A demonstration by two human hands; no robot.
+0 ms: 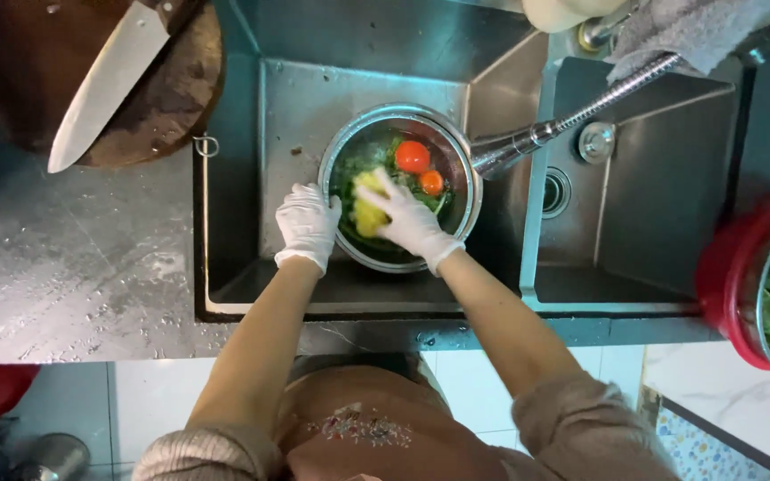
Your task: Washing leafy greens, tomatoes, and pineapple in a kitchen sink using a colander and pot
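Yellow vegetable (367, 214) lies under right hand's (410, 223) grip.

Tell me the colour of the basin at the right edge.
Red; the basin shows best in the head view, with green leaves inside.

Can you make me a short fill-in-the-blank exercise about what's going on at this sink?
1. Both gloved hands reach into a metal ____ standing in the sink.
2. The right hand presses on a ____ piece of food.
3. Two red ____ lie among the greens.
4. On the round wooden board lies a large ____.

Missing words: bowl; yellow; tomatoes; knife.
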